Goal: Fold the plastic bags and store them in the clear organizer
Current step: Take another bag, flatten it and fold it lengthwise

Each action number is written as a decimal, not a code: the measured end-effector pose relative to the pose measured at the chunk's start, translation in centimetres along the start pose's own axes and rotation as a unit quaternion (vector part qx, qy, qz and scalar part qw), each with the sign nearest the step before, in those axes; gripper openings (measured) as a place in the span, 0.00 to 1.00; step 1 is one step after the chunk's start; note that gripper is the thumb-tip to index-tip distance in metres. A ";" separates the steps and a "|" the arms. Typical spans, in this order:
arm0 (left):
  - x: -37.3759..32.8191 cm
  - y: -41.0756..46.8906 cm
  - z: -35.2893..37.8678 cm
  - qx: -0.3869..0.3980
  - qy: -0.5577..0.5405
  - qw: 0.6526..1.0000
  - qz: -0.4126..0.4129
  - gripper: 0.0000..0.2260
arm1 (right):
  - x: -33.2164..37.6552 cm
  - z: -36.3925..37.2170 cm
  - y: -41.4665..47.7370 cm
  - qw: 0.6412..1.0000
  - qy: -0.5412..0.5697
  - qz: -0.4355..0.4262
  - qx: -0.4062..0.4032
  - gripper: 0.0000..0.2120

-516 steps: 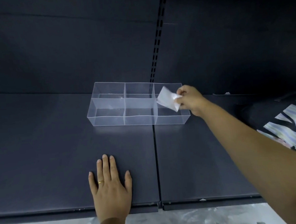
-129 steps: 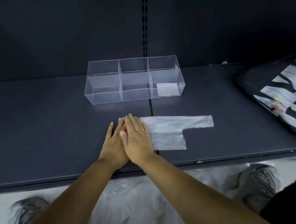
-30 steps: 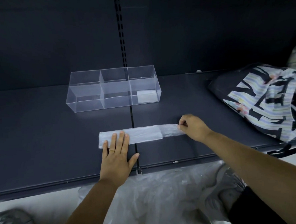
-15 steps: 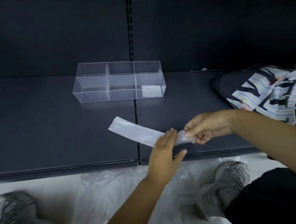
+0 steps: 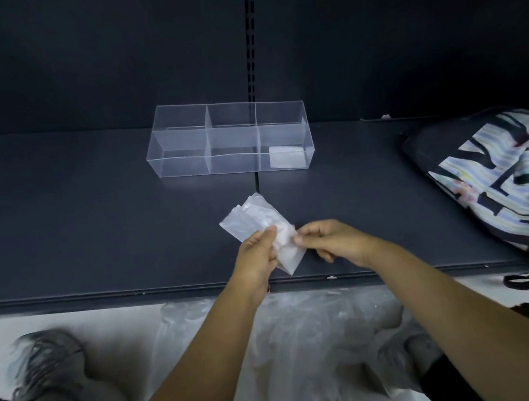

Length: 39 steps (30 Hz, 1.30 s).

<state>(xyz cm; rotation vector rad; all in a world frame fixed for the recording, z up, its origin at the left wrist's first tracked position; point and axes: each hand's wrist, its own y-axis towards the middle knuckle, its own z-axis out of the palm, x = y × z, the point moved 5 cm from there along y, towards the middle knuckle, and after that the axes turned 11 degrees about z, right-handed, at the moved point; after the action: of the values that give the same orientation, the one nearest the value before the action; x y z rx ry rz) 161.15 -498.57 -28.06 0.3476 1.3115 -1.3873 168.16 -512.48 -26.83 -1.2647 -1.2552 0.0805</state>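
dark shelf [image 5: 104,241] under a dark back panel. clear organizer [image 5: 230,139] stands toward the rear; one folded bag [image 5: 286,158] lies flat in its front right compartment. left hand [image 5: 256,256] and right hand [image 5: 331,242] both pinch a partly folded plastic bag [image 5: 258,228], held just above the shelf's front edge. patterned bag [image 5: 497,180] rests at the right. loose plastic [image 5: 296,338] lies below the shelf.

Bare-armed left hand [image 5: 256,256] and right hand [image 5: 334,242]; blurred grey sneakers [image 5: 47,365], black clothing [image 5: 451,384] at lower corners.
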 end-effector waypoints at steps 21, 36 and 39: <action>-0.7 -2.2 -1.5 0.155 0.568 0.720 0.368 0.23 | -1.0 1.0 1.2 0.989 0.071 0.055 -0.115 0.03; -3.0 1.0 -3.4 0.042 0.457 0.847 0.268 0.17 | 3.9 0.3 0.3 0.996 0.038 -0.048 -0.064 0.24; -3.3 2.4 -3.8 0.036 0.383 0.898 0.212 0.17 | 3.8 1.9 1.8 0.998 0.028 -0.047 -0.042 0.21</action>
<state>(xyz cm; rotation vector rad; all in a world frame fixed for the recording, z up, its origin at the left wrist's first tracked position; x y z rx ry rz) 162.47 -493.19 -27.88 1.2508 1.6707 -0.9394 169.30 -508.12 -26.11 -1.2690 -1.2782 -0.0758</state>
